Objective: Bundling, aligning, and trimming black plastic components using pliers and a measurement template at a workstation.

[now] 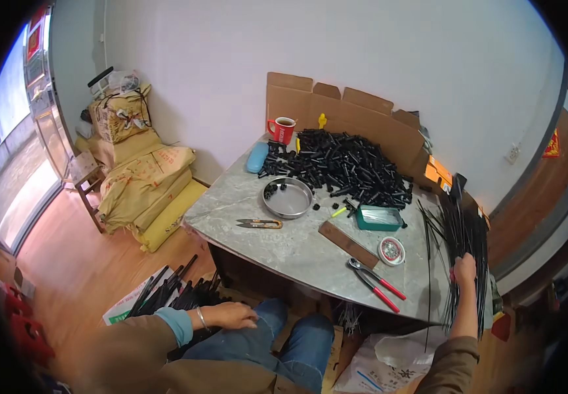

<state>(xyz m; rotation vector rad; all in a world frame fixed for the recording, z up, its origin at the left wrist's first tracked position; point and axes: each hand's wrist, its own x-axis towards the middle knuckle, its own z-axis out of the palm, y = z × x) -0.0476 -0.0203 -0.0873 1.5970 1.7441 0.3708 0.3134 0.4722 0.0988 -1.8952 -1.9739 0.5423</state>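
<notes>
My right hand [465, 269] is closed at the right edge of the table, among a bundle of long thin black rods [471, 233]. A small bit of red shows beside its fingers, too small to make out. My left hand [232, 316] lies flat on my thigh with nothing in it. Left of the bundle are red-handled cutters [377, 286], a round clear-lidded tin [391, 251] and a flat brown bar [348, 243]. Farther back is a big heap of short black tubular parts [353, 164].
On the table stand a steel bowl [269, 209] with a few black pieces, thread snips [259, 224], a green box [379, 218], a blue case [257, 158] and a red mug [282, 131]. Cardboard [356, 108] lines the back. More black rods [189, 293] lie by my left arm; sacks [149, 180] fill the left wall.
</notes>
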